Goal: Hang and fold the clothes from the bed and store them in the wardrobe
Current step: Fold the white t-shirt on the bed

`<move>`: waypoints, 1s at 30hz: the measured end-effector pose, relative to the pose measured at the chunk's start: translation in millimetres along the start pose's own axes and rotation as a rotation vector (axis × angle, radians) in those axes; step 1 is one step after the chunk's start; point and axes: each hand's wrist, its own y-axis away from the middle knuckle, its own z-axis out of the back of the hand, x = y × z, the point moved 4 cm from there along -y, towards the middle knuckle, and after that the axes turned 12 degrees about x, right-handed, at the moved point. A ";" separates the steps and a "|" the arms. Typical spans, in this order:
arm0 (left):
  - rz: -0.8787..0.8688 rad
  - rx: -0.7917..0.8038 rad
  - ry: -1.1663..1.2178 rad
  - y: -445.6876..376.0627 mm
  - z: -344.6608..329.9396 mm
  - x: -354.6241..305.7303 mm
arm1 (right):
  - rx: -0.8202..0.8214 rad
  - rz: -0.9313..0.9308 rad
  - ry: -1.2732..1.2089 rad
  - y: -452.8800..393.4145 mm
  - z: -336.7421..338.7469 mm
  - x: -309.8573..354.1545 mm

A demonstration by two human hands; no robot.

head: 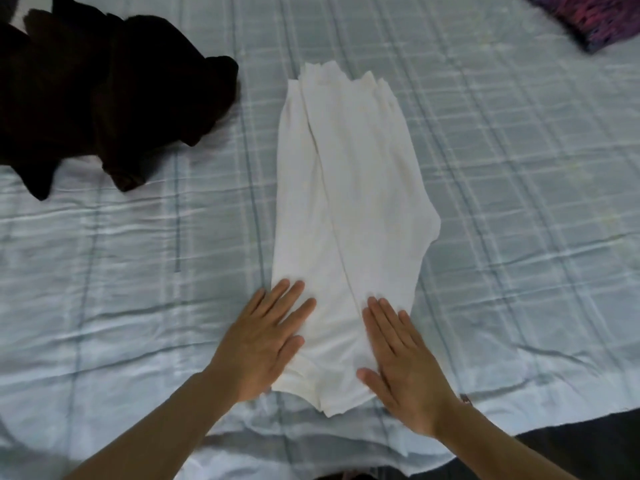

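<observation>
A white garment [349, 188] lies folded into a long narrow strip on the bed, running away from me. My left hand [266, 337] lies flat on its near left edge, fingers straight and spread. My right hand [401, 362] presses flat on its near right side, fingers straight and together. Neither hand grips the cloth. The garment's near end [329, 407] sits between my wrists.
The bed carries a pale blue checked sheet [502, 202]. A heap of black clothing [104, 98] lies at the far left. A purple patterned item [595, 19] shows at the far right corner. The bed's near edge [519, 431] meets a dark floor at lower right.
</observation>
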 end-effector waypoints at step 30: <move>0.161 -0.381 0.820 2.5 63.4 8.3 | -0.338 -0.141 -0.605 -8.0 75.9 -36.8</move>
